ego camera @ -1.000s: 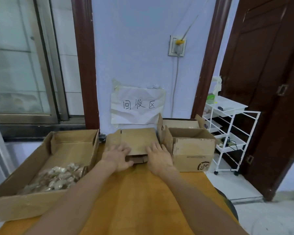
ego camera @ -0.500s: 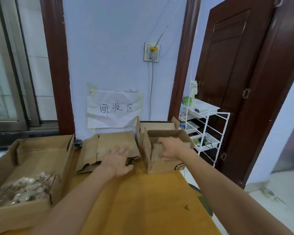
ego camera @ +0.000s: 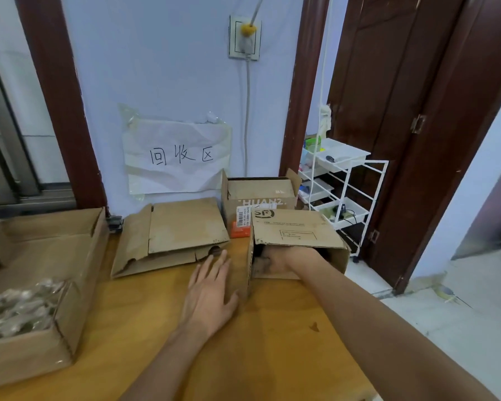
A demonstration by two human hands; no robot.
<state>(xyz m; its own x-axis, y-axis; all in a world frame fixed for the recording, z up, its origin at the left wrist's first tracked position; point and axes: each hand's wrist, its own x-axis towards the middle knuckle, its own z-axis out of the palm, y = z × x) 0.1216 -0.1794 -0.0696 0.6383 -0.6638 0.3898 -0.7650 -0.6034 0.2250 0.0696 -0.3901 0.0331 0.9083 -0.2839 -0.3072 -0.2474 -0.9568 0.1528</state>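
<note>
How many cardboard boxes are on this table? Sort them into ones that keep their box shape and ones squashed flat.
Unflattened boxes: 3 (big left box, back box, SF box lying on its side with the right hand inside)
Flattened box: 1
Total: 4

The right hand (ego camera: 289,259) reaches into the tipped box (ego camera: 297,230), whose dark inside hides the fingers, so its grip cannot be told. The left edge cuts off the big carton (ego camera: 41,360); its shiny contents (ego camera: 15,311) are blurred. Items (ego camera: 330,159) on the white rack (ego camera: 348,166) are too small to name.
</note>
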